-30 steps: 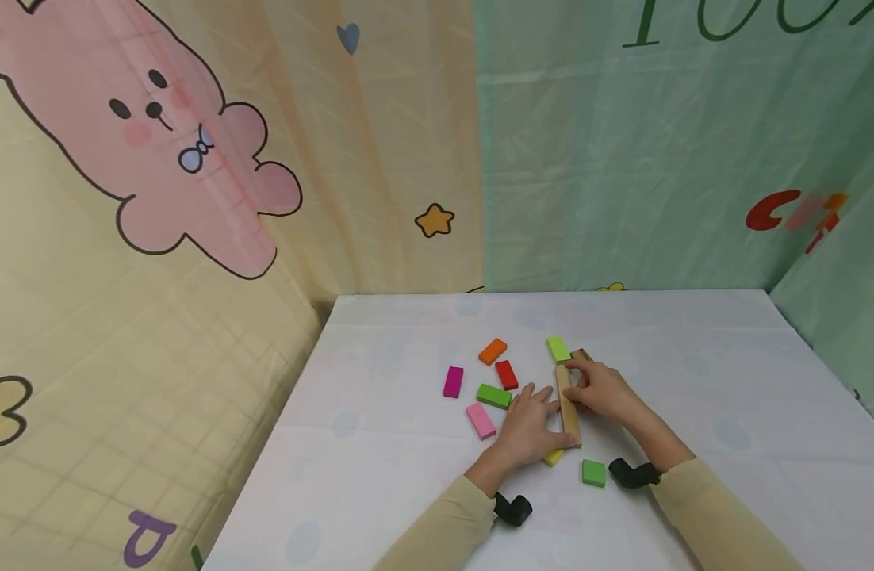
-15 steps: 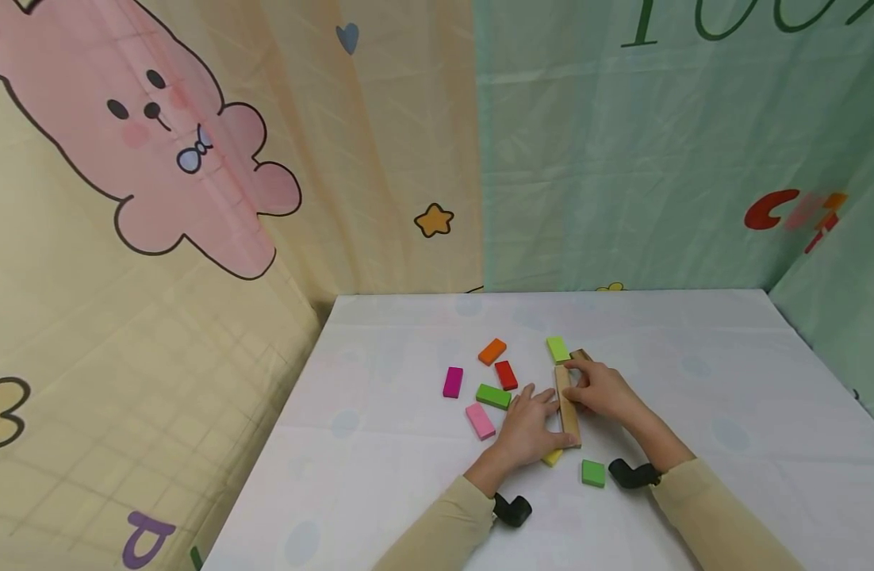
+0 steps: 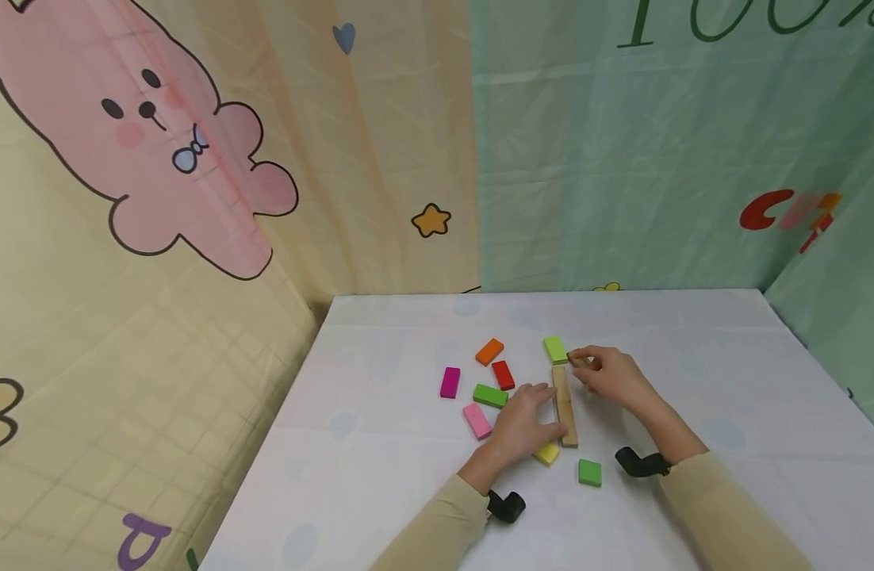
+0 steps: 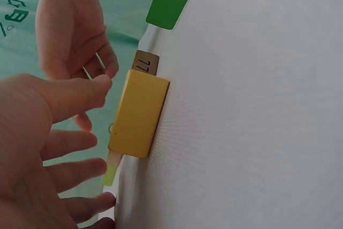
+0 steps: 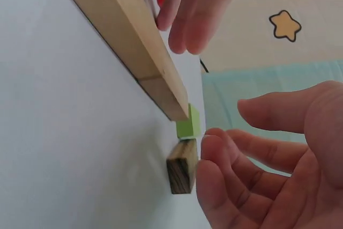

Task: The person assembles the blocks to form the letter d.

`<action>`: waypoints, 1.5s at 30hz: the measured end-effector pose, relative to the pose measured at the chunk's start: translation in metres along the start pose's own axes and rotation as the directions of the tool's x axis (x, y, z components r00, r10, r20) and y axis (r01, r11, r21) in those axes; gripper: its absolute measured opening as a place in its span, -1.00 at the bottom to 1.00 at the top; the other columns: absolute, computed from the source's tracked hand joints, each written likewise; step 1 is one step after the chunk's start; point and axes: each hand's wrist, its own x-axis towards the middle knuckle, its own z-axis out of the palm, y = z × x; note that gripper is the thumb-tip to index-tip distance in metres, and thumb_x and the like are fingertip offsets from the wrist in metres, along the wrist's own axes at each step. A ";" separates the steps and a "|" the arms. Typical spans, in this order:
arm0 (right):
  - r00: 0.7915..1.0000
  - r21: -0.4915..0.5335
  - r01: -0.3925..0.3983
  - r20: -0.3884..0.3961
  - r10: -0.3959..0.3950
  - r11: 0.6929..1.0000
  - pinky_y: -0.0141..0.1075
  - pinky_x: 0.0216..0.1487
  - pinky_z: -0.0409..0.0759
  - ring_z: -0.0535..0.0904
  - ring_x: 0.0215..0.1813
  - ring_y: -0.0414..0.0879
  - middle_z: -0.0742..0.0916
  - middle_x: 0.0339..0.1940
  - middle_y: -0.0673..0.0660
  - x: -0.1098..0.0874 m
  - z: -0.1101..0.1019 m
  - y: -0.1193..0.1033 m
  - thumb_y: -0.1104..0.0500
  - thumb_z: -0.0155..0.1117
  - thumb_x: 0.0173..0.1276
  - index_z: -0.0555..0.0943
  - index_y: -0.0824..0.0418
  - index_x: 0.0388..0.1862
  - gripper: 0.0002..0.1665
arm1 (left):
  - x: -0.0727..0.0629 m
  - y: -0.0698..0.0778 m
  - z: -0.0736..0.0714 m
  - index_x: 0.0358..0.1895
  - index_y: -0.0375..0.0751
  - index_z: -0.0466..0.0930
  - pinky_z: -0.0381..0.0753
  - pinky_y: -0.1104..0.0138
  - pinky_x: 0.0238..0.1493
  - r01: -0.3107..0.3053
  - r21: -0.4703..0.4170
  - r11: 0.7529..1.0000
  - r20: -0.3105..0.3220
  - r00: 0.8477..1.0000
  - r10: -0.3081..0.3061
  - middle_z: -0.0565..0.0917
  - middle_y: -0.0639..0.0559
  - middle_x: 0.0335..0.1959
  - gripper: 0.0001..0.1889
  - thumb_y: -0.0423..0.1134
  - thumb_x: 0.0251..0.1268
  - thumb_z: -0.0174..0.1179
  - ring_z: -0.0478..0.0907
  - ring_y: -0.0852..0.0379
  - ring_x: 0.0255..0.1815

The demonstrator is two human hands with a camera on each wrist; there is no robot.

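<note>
Two pale wooden blocks (image 3: 564, 407) lie end to end in a line on the table, their seam visible in the right wrist view. My left hand (image 3: 521, 424) is along their left side, fingers spread and thumb by the near end. A yellow block (image 4: 139, 113) sits under the left thumb side, empty space between it and the palm. My right hand (image 3: 611, 377) is at the far right, its fingertips right beside a dark-grained wooden block (image 5: 182, 167). In the right wrist view the thumb stands apart from the fingers. A lime green block (image 3: 555, 350) lies beyond the wooden line.
Left of the hands lie orange (image 3: 490, 351), red (image 3: 504, 375), magenta (image 3: 450, 382), green (image 3: 490, 396) and pink blocks (image 3: 477, 421). A square green block (image 3: 590, 473) lies nearest, between the forearms. Printed curtains (image 3: 380, 159) hang behind the white table (image 3: 380, 492).
My right hand has left the side of the pale blocks and shifted away to the right, towards the dark block. My left thumb has eased slightly back; more of the yellow block shows.
</note>
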 end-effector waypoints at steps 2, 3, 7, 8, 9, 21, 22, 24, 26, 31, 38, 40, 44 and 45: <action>0.999 -0.013 0.025 -0.022 -0.025 1.000 -0.20 -0.42 0.54 0.62 -0.41 -0.03 0.69 -0.31 0.17 0.002 -0.006 0.000 0.11 0.24 0.49 0.54 0.28 0.31 -0.52 | 0.001 -0.002 0.000 0.41 0.02 0.50 0.39 0.14 0.36 -0.043 0.020 0.999 0.012 0.999 0.043 0.37 0.12 0.48 -0.37 0.06 0.29 0.37 0.25 0.01 0.50; 0.998 -0.021 0.043 -0.034 -0.043 0.999 -0.20 -0.40 0.55 0.63 -0.38 -0.02 0.71 -0.29 0.18 0.004 -0.009 -0.001 0.10 0.25 0.49 0.56 0.28 0.29 -0.53 | 0.001 -0.004 0.000 0.42 0.05 0.48 0.38 0.11 0.37 -0.065 0.035 0.997 0.020 0.998 0.065 0.33 0.13 0.51 -0.37 0.08 0.31 0.35 0.22 -0.03 0.51; 0.992 -0.055 0.090 -0.085 -0.095 0.994 -0.15 -0.31 0.59 0.65 -0.21 0.05 0.74 -0.20 0.20 0.012 -0.015 0.000 0.07 0.28 0.47 0.61 0.27 0.23 -0.55 | 0.003 -0.007 0.002 0.49 0.17 0.39 0.34 -0.05 0.38 -0.128 0.090 0.988 0.069 0.990 0.122 0.19 0.20 0.58 -0.33 0.18 0.33 0.27 0.09 -0.16 0.56; 0.990 -0.063 0.099 -0.095 -0.104 0.993 -0.13 -0.29 0.60 0.64 -0.16 0.07 0.74 -0.17 0.20 0.014 -0.016 0.001 0.08 0.29 0.47 0.62 0.27 0.22 -0.56 | 0.003 -0.007 0.002 0.50 0.20 0.36 0.32 -0.07 0.38 -0.131 0.097 0.987 0.083 0.989 0.124 0.17 0.23 0.58 -0.31 0.20 0.33 0.26 0.07 -0.16 0.57; 0.988 -0.068 0.104 -0.103 -0.111 0.992 -0.11 -0.26 0.62 0.64 -0.12 0.10 0.74 -0.15 0.21 0.016 -0.016 0.001 0.09 0.29 0.46 0.63 0.26 0.21 -0.57 | 0.002 -0.007 0.003 0.51 0.22 0.34 0.30 -0.08 0.39 -0.133 0.099 0.986 0.094 0.988 0.124 0.15 0.25 0.59 -0.30 0.22 0.32 0.26 0.04 -0.17 0.58; 0.989 -0.075 0.134 -0.046 -0.137 0.988 -0.01 -0.10 0.64 0.60 0.01 0.17 0.70 -0.02 0.28 0.048 -0.010 0.012 0.17 0.25 0.48 0.59 0.27 0.25 -0.59 | -0.002 -0.007 0.004 0.50 0.25 0.34 0.24 -0.07 0.43 -0.130 0.115 0.985 0.118 0.986 0.117 0.18 0.32 0.56 -0.30 0.26 0.31 0.24 0.00 -0.11 0.60; 0.990 -0.073 0.136 -0.034 -0.138 0.988 0.01 -0.08 0.63 0.59 0.03 0.20 0.69 0.01 0.30 0.051 -0.010 0.014 0.17 0.24 0.48 0.58 0.27 0.26 -0.58 | -0.002 -0.007 0.004 0.50 0.25 0.35 0.24 -0.06 0.43 -0.130 0.116 0.985 0.118 0.986 0.117 0.19 0.32 0.56 -0.30 0.26 0.31 0.24 0.00 -0.12 0.60; 0.990 -0.069 0.139 -0.006 -0.140 0.988 0.06 -0.03 0.62 0.58 0.09 0.24 0.67 0.07 0.34 0.055 -0.009 0.017 0.16 0.24 0.48 0.55 0.27 0.30 -0.54 | -0.002 -0.006 0.003 0.49 0.24 0.36 0.23 -0.06 0.44 -0.129 0.114 0.985 0.117 0.986 0.116 0.20 0.32 0.55 -0.30 0.26 0.31 0.24 0.01 -0.12 0.60; 0.989 -0.063 0.144 0.027 -0.142 0.988 0.09 0.00 0.60 0.56 0.13 0.28 0.65 0.11 0.37 0.058 -0.008 0.020 0.15 0.24 0.48 0.52 0.27 0.34 -0.51 | -0.003 -0.006 0.004 0.49 0.24 0.37 0.22 -0.05 0.45 -0.129 0.113 0.985 0.116 0.986 0.115 0.21 0.32 0.55 -0.31 0.26 0.31 0.24 0.01 -0.12 0.60; 0.982 -0.070 0.159 0.116 -0.151 0.985 0.12 0.01 0.57 0.53 0.14 0.30 0.60 0.14 0.40 0.067 -0.007 0.022 0.08 0.25 0.50 0.44 0.24 0.43 -0.41 | -0.002 -0.008 0.005 0.49 0.26 0.36 0.22 -0.05 0.45 -0.129 0.118 0.985 0.114 0.987 0.116 0.20 0.34 0.55 -0.31 0.27 0.32 0.22 0.00 -0.11 0.60; 0.973 -0.083 0.175 0.166 -0.160 0.981 0.09 -0.02 0.54 0.51 0.06 0.25 0.53 0.09 0.40 0.079 -0.009 0.026 0.05 0.26 0.49 0.40 0.22 0.47 -0.36 | 0.000 -0.006 0.003 0.48 0.25 0.38 0.23 -0.02 0.44 -0.138 0.128 0.982 0.105 0.987 0.125 0.20 0.35 0.55 -0.32 0.27 0.32 0.22 0.01 -0.10 0.60; 0.973 -0.089 0.169 0.171 -0.152 0.982 0.04 -0.06 0.54 0.51 0.01 0.21 0.53 0.07 0.40 0.080 -0.008 0.027 0.04 0.28 0.48 0.41 0.21 0.46 -0.35 | -0.001 -0.005 0.003 0.48 0.26 0.38 0.26 -0.04 0.43 -0.130 0.118 0.984 0.110 0.987 0.117 0.20 0.36 0.55 -0.32 0.27 0.32 0.23 0.01 -0.09 0.60; 0.975 -0.100 0.156 0.176 -0.137 0.983 -0.05 -0.14 0.52 0.50 -0.07 0.15 0.54 0.03 0.38 0.082 -0.004 0.029 -0.01 0.33 0.44 0.44 0.19 0.45 -0.32 | -0.002 -0.005 0.004 0.48 0.26 0.38 0.27 -0.03 0.42 -0.126 0.134 0.983 0.117 0.987 0.110 0.21 0.35 0.55 -0.32 0.27 0.31 0.24 0.03 -0.09 0.59; 0.975 -0.106 0.155 0.175 -0.134 0.982 -0.06 -0.14 0.52 0.49 -0.07 0.14 0.54 0.02 0.37 0.082 -0.004 0.029 -0.01 0.34 0.43 0.45 0.18 0.44 -0.32 | -0.003 -0.005 0.004 0.48 0.26 0.38 0.27 -0.02 0.42 -0.128 0.141 0.982 0.117 0.987 0.112 0.22 0.34 0.55 -0.32 0.27 0.31 0.24 0.03 -0.09 0.59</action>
